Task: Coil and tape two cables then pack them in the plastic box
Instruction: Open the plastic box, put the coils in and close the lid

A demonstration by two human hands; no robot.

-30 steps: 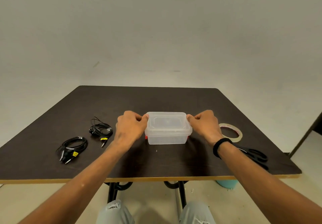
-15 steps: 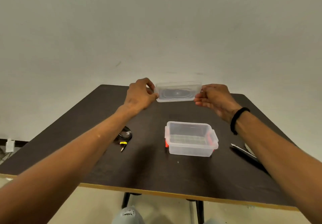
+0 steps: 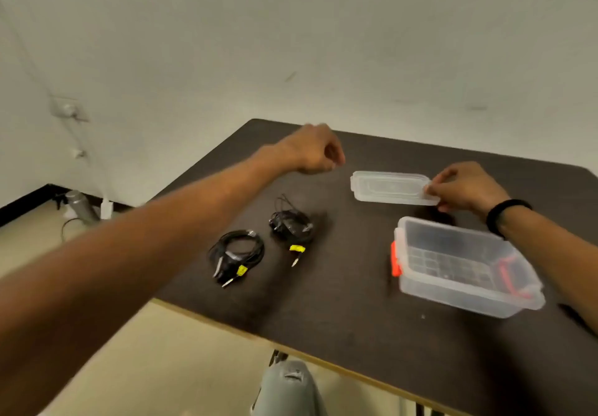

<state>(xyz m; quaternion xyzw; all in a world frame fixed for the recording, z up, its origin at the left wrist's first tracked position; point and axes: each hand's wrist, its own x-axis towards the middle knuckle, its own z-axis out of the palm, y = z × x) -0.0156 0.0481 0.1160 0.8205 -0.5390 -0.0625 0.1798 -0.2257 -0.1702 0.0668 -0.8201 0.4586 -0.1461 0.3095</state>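
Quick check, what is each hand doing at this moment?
Left hand: in the air over the table, fingers loosely curled, holding nothing.
Right hand: pinching the right end of the lid.

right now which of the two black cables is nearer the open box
The tighter bundle, whose yellow-tagged plug points toward the table's near edge. The looser ring-shaped coil lies farther left of the plastic box.
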